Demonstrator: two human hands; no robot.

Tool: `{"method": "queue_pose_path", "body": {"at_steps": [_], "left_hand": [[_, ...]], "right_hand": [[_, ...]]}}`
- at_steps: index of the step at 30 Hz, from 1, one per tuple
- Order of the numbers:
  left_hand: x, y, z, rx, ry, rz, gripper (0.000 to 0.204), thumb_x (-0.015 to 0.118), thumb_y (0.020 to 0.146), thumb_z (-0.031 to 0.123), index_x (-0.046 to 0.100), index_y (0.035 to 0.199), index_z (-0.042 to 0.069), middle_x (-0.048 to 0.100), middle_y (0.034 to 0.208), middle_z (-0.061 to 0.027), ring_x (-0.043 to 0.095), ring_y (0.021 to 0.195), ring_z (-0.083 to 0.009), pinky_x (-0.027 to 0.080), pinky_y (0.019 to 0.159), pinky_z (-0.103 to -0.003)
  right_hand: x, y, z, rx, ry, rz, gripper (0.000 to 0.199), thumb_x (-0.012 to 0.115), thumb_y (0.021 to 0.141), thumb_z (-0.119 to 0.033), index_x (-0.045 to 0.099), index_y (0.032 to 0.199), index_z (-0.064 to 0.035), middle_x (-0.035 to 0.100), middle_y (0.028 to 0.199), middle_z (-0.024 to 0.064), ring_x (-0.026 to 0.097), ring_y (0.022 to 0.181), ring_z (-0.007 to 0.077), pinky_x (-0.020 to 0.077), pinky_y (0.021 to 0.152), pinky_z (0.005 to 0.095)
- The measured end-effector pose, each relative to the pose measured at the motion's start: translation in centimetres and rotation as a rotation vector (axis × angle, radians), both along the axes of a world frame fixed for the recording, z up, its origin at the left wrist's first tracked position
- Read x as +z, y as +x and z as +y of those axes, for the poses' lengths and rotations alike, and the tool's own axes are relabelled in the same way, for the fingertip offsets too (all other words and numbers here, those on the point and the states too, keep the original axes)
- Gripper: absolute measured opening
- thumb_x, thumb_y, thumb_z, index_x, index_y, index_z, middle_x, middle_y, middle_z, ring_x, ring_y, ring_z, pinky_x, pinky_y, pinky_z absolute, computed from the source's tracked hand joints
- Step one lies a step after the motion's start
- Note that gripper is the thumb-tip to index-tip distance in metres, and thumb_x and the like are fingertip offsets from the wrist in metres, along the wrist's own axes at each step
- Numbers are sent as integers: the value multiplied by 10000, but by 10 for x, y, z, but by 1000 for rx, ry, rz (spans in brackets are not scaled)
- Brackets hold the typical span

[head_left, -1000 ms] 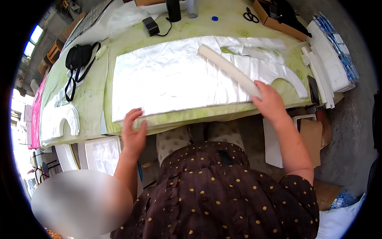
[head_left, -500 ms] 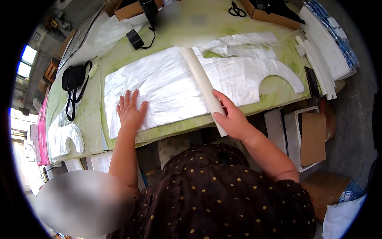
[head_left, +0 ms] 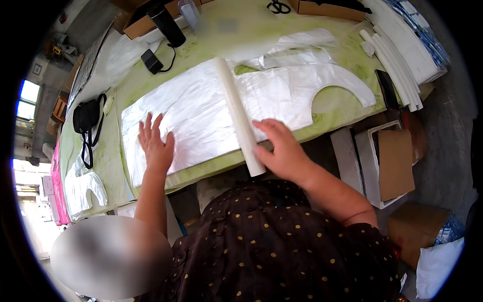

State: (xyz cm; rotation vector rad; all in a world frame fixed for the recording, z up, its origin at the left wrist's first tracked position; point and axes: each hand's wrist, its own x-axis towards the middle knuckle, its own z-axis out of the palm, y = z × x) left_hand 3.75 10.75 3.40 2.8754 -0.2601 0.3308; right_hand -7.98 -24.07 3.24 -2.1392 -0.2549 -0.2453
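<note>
A green desk [head_left: 128,83] holds a white sheet [head_left: 186,100]. A pale tube [head_left: 235,116] lies across the sheet. The left hand [head_left: 157,146] spreads wide at the sheet's left; the right hand [head_left: 282,148], wide too, is by the tube's near end.

Spread hands [head_left: 157,149] either side of pale tube [head_left: 238,116], white plastic sheet [head_left: 188,105] beneath, green tablecloth [head_left: 333,103]

Grey wall [head_left: 46,70], left of frame; bright two-pane window [head_left: 29,92] there. Brown wooden furniture [head_left: 60,108] beside it, type unclear. Strong daylight glare lower left. Surface [head_left: 114,151] under pale green patterned cover, mid-frame. Grey floor [head_left: 450,133] far right.
</note>
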Motion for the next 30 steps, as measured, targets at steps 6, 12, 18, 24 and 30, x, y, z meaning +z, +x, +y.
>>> {"method": "queue_pose_path", "body": {"at_steps": [6, 12, 18, 24, 30], "left_hand": [[-7, 2, -107, -320, -213, 102, 593, 639, 964, 378, 470, 1509, 216, 350, 1618, -148, 269, 1506, -412, 171, 1218, -599], [-15, -5, -120, -311, -30, 135, 571, 604, 947, 519, 583, 1431, 217, 371, 1608, -147, 253, 1509, -416, 133, 1224, -606], [-12, -9, -122, -288, -31, 158, 563, 618, 935, 512, 601, 1414, 217, 367, 1614, -137, 240, 1516, -404, 121, 1231, -593], [-11, -11, -124, -276, -20, 134, 538, 628, 930, 459, 605, 1410, 218, 362, 1619, -125, 248, 1517, -394, 141, 1230, -584], [-15, -10, -122, -263, -5, 86, 519, 622, 939, 454, 610, 1406, 226, 353, 1624, -121, 255, 1514, -396, 159, 1227, -581]], "right_hand": [[-8, 99, -45, -304, -340, -86, 468, 712, 884, -348, 659, 1319, -183, 470, 1464, 227, 384, 1378, 444, 279, 1168, 555], [22, 169, -32, -223, -639, 343, 539, 593, 931, -558, 641, 1383, -270, 326, 1618, 187, 200, 1519, 424, 107, 1218, 646], [5, 201, -70, -274, -858, 361, 697, 519, 972, -552, 523, 1471, -66, 309, 1646, 99, 147, 1551, 358, 67, 1210, 684], [10, 227, -162, -593, -959, 337, 623, 540, 964, -495, 532, 1470, -132, 262, 1668, 83, 165, 1547, 359, 124, 1194, 698], [6, 224, -224, -799, -787, 463, 557, 609, 908, -451, 584, 1439, -282, 285, 1657, 85, 273, 1504, 352, 245, 1170, 643]]}}
